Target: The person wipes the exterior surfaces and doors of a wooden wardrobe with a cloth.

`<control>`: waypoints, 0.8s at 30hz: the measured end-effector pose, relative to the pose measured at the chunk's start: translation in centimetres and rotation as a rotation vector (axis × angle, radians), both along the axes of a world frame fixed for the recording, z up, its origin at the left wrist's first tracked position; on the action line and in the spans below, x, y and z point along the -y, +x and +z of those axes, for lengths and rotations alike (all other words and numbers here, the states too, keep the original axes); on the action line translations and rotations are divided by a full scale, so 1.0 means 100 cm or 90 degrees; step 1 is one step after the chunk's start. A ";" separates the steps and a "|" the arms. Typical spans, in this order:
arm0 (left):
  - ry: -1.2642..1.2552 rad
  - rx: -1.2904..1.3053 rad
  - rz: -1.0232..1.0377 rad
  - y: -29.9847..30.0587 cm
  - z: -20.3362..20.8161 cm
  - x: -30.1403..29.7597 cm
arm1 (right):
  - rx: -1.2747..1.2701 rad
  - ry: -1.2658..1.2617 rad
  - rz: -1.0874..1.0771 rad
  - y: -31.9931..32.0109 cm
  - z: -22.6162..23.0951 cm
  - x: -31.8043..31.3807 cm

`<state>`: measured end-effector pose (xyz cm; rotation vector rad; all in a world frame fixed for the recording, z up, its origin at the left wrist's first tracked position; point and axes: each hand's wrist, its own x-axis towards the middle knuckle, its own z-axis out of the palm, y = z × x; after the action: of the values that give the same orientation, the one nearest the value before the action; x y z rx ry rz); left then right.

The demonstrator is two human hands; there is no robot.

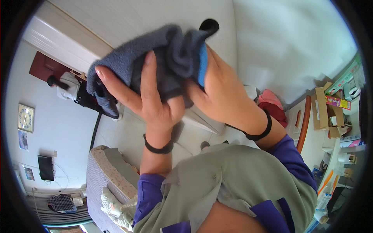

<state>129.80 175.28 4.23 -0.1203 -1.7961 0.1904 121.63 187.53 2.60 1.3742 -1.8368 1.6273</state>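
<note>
A dark grey, fuzzy cloth piece (pixel 155 40), with a bright blue edge and a black rounded end, is bunched up between my two hands. Its exact kind is hard to make out. My left hand (pixel 153 97) holds it from the near side, two fingers stretched apart over the folds and the thumb against the lower part. On the other side, my right hand (pixel 223 87) grips the cloth near the blue edge, most of its fingers hidden behind the fabric. The cloth is held up in front of a pale cabinet or door panel.
Another person (pixel 70 85) in a light top is at the left. Below stands a bed (pixel 99 186) with clothes on it. To the right, a counter carries an open cardboard box (pixel 320 108) and bottles; red and pink cloth (pixel 270 105) lies near it.
</note>
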 end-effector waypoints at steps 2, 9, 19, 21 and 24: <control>-0.017 -0.021 0.031 -0.002 -0.006 0.001 | 0.046 0.023 0.026 0.005 0.006 0.005; 0.115 0.065 -0.169 0.013 -0.203 0.035 | -0.153 0.241 -0.249 0.027 -0.100 0.020; -0.475 0.176 -0.046 0.017 -0.071 0.034 | 0.215 0.402 -0.016 0.026 -0.052 -0.014; -0.339 0.128 -0.059 0.013 -0.058 0.037 | 0.147 0.268 -0.021 0.020 -0.031 -0.015; -0.132 0.001 -0.054 0.002 -0.022 0.019 | 0.131 0.029 0.026 0.027 0.006 -0.012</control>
<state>129.99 173.39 2.01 -0.3445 -1.7649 0.3156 124.34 188.76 3.16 1.3127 -1.9817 1.8183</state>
